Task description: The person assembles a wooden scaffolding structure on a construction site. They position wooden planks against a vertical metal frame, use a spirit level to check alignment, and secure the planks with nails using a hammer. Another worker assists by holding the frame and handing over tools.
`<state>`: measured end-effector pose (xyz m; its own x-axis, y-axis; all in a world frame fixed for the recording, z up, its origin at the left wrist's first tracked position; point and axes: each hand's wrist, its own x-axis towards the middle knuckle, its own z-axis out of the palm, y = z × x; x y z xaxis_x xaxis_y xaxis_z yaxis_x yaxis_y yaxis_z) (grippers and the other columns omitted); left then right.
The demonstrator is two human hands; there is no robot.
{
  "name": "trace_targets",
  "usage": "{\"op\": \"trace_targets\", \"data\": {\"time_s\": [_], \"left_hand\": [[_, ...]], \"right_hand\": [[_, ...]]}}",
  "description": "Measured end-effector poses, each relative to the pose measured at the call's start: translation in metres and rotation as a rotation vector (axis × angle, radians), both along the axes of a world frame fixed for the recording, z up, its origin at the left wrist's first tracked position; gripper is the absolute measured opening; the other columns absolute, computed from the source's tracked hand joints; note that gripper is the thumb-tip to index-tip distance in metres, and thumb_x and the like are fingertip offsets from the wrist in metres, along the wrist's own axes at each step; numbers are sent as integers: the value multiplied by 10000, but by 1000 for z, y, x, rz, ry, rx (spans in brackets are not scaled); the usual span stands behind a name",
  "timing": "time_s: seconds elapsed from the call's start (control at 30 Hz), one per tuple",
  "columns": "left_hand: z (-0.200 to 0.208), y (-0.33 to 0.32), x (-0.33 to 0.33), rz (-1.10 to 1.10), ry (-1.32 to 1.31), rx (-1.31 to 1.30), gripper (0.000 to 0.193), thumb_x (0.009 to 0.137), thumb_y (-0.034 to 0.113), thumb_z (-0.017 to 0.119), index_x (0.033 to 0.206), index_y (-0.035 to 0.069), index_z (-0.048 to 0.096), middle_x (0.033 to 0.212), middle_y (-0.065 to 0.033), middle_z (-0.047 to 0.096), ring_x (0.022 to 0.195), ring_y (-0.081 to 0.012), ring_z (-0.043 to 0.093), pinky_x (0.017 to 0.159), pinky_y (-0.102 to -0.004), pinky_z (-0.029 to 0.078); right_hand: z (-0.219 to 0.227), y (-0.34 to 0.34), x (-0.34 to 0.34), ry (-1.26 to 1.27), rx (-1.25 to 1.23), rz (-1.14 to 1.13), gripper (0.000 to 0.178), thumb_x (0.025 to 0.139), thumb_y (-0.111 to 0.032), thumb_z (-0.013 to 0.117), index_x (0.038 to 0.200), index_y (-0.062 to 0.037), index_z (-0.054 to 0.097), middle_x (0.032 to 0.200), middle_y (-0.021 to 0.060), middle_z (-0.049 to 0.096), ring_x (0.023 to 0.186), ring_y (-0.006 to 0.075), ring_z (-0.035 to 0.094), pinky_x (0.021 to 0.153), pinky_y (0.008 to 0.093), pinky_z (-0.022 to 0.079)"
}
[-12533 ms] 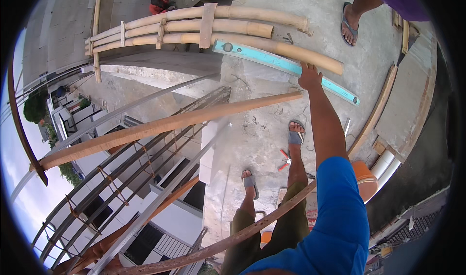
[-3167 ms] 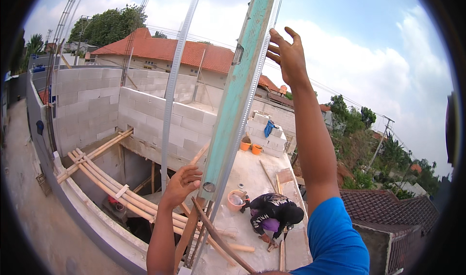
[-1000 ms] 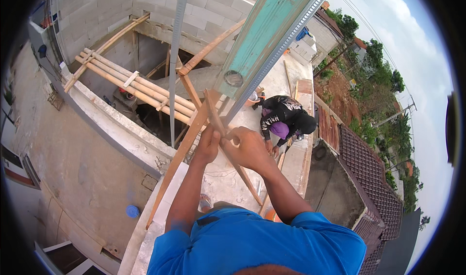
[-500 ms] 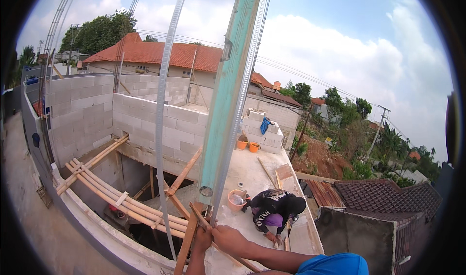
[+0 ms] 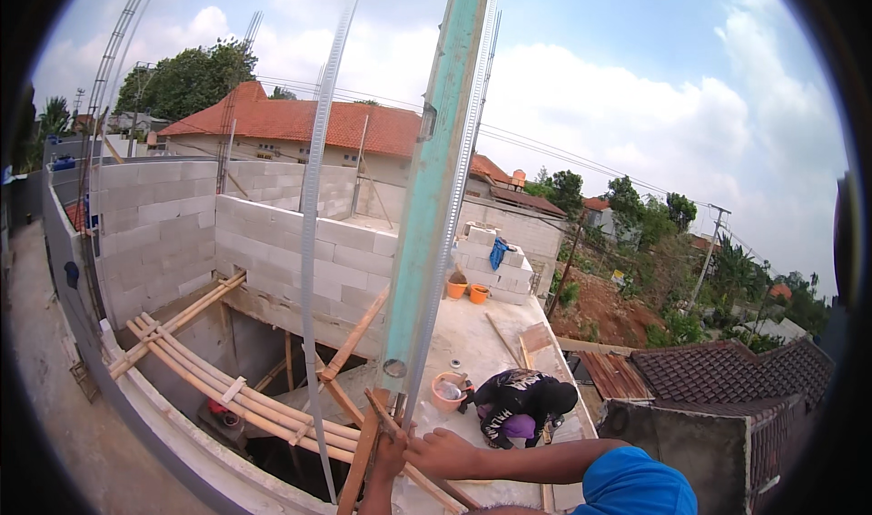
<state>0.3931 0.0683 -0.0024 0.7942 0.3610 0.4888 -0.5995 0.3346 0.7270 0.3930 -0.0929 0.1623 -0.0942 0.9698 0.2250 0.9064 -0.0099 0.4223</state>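
Note:
A long teal spirit level (image 5: 434,197) stands upright and slightly tilted in front of me, a round vial window near its lower end. Alongside its right edge runs a perforated grey metal strip (image 5: 447,242). At their foot, my left hand (image 5: 391,456) is closed around a short wooden strip (image 5: 385,413), next to a wooden post (image 5: 363,456). My right hand (image 5: 440,453) is closed against it, by the metal strip's lower end; its fingertips and whatever they grip are hidden. A second metal strip (image 5: 311,233) rises further left, apart from both hands.
Below left, bamboo poles (image 5: 245,392) span a deep opening beside block walls (image 5: 300,242). A crouching co-worker (image 5: 525,406) is at the right on the concrete slab (image 5: 472,338), near an orange bucket (image 5: 448,391). The slab's edge drops toward tiled roofs (image 5: 727,379).
My view has tilted slightly, so the scene sits a little lower and further right. Both hands stay at the level's foot. My right arm now covers the co-worker's hands.

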Motion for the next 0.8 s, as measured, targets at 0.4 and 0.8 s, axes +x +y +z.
{"op": "trace_targets", "data": {"time_s": [0.4, 0.8], "left_hand": [[9, -6, -3, 64, 24, 34, 634, 1038, 592, 586, 1222, -13, 619, 993, -44, 628, 897, -141, 601, 796, -298, 502], [20, -6, -14, 65, 167, 78, 386, 973, 215, 748, 1255, 20, 571, 1065, -51, 637, 990, -145, 627, 868, -315, 534]], "right_hand": [[-46, 0, 21, 1161, 198, -494, 326, 999, -373, 680, 1020, -49, 708, 803, 102, 721, 754, 210, 705, 699, 350, 540], [-51, 4, 8, 1339, 316, -525, 295, 963, -303, 704, 937, -9, 686, 803, 69, 722, 735, 155, 673, 707, 330, 527]]}}
